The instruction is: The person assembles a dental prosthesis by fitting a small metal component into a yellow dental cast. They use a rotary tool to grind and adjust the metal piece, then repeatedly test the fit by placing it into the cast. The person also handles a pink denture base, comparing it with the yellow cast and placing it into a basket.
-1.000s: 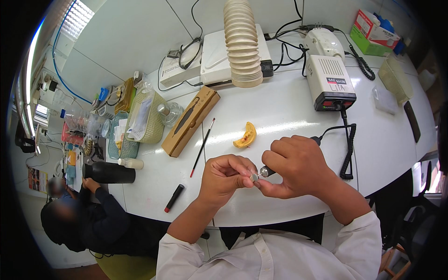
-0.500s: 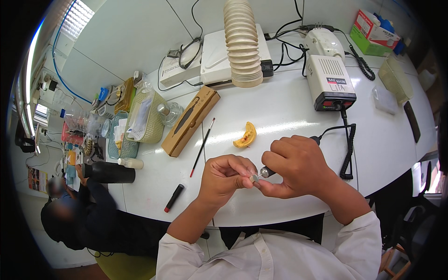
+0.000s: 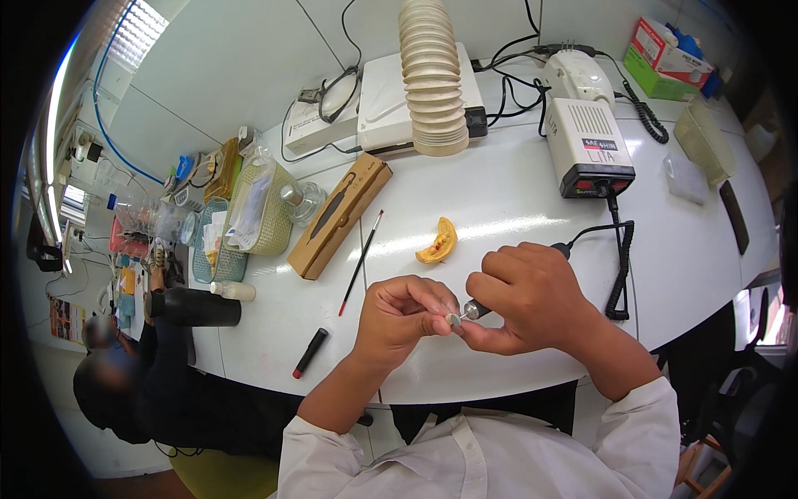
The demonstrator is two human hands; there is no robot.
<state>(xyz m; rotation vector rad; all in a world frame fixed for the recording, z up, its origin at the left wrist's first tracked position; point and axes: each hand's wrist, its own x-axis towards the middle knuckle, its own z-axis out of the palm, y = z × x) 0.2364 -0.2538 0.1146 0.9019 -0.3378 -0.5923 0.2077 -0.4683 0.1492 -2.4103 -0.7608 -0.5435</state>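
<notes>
My left hand [image 3: 403,320] is closed in a pinch, with thumb and forefinger together on a small piece that the fingers mostly hide. My right hand [image 3: 528,295] is wrapped round a rotary handpiece [image 3: 474,310], its metal nose pointing left toward the left fingertips. Between the two hands, at the tip of the handpiece, shows a small greyish disc-like bit [image 3: 453,319]. Just beyond the hands lies a yellow curved dental model [image 3: 438,241] with reddish marks. From the handpiece a coiled black cord [image 3: 617,287] runs to a white control box [image 3: 588,141].
A white ribbed suction hose [image 3: 432,79] hangs at the back. To the left lie a thin brush [image 3: 361,262], a brown carton [image 3: 341,216], a black marker [image 3: 310,353], baskets [image 3: 270,224] and a black bottle [image 3: 199,307]. A person in dark clothes [image 3: 179,391] sits at the left.
My hands stay almost in place; the handpiece nose and the greyish bit have shifted slightly. The person at the left has reached an arm farther forward beyond the black bottle.
</notes>
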